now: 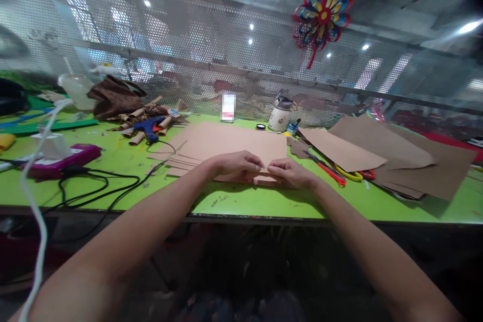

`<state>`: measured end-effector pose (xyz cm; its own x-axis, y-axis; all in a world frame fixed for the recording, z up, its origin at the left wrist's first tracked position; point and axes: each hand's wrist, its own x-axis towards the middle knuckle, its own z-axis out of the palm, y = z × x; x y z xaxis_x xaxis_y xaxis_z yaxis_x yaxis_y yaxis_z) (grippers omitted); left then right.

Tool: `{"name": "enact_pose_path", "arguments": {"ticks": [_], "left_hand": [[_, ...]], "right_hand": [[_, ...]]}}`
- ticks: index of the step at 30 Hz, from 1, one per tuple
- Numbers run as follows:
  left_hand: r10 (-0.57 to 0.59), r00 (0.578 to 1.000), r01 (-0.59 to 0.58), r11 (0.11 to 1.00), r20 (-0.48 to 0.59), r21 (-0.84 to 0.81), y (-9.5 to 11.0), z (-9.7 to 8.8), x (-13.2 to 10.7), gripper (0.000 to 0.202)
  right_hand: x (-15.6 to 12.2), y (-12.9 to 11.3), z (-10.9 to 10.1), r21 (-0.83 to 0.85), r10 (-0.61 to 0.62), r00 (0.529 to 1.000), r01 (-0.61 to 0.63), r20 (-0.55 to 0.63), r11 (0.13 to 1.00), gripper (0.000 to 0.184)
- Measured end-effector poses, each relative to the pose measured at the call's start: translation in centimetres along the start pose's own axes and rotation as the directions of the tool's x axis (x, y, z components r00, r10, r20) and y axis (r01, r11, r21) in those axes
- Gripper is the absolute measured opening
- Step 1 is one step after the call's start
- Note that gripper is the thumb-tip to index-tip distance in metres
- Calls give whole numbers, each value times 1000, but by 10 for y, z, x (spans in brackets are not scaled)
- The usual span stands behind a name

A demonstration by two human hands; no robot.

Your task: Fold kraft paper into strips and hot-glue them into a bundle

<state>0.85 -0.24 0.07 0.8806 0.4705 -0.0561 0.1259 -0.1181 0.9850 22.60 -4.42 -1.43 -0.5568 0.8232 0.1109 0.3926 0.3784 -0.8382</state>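
A stack of brown kraft paper sheets (230, 141) lies on the green table in front of me, its left edges fanned out. At the near edge of the stack, my left hand (239, 163) is closed, thumb and fingers pinching the paper. Close beside it on the right, my right hand (289, 171) pinches the same edge, which looks slightly lifted or curled between the two hands. Some of the fingertips are hidden beneath the paper.
Right of the stack lie a red-and-black cutter (328, 171), yellow-handled scissors (349, 173) and more brown sheets (400, 156). Behind stand a pale jar (279, 115) and a phone (228, 108). To the left are a blue glue gun (151, 128), rolled paper tubes (138, 137) and a purple power strip (64, 161) with cables.
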Motion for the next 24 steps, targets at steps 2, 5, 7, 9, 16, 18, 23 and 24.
{"name": "enact_pose_path", "arguments": {"ticks": [2,5,7,9,16,18,23,24], "left_hand": [[5,1000,-5,1000,-5,6,0,0,0,25],[27,998,-17,982,-48,189,2,2,3,30],[49,991,-5,941,-121,338,3,4,5,35],[69,977,21,912,-204,409,4,5,7,39],[103,962,-87,994,-253,71,4,2,7,30],[78,960,-104,991,-270,-84,4,0,8,28],[27,965,-92,966,-260,-243,1,-2,10,26],[13,966,-81,963,-257,-258,1,-2,10,26]], "right_hand": [[1,2,0,24,-2,1000,2,1,1000,41],[2,3,1,47,11,1000,-10,-20,999,38],[3,2,3,91,30,999,-27,-42,996,32],[3,2,4,161,56,997,-47,-53,986,28],[0,4,-10,388,47,952,78,-302,918,30],[0,7,-14,406,3,926,163,-378,899,29],[0,4,-11,-34,-305,859,320,-412,947,69],[0,2,-9,-167,-364,845,323,-391,931,70]]}}
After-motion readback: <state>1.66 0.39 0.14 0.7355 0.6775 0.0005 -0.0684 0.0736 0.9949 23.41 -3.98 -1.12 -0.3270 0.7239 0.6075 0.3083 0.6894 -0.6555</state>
